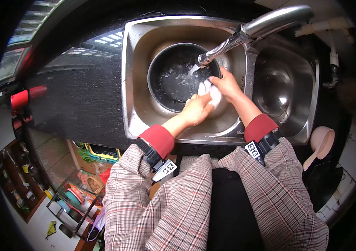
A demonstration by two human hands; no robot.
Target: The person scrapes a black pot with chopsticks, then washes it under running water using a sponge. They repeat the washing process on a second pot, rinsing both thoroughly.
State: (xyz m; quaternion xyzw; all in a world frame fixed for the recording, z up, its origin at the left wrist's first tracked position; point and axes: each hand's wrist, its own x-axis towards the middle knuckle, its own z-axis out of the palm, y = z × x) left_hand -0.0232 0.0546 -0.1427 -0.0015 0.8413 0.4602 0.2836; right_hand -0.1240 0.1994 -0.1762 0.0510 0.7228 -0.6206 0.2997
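A round dark pot [165,84] with water in it sits in the left basin of a stainless steel double sink [140,120]. From the metal spout of the faucet [220,51], water runs into the pot. My left hand [197,109] grips a white cloth [215,95] at the pot's near right rim; part of the cloth is hidden by the fingers. My right hand [229,84] holds the pot's right rim, thumb near the inner side and fingers around the outside, just beside the cloth.
The right sink basin [272,81] lies beyond a divider. A pale pink ladle-like scoop [322,141] rests right of the sink. Dark countertop [80,94] extends left, with a red object [21,98] at its far end. A rack [71,204] with bowls stands at the lower left.
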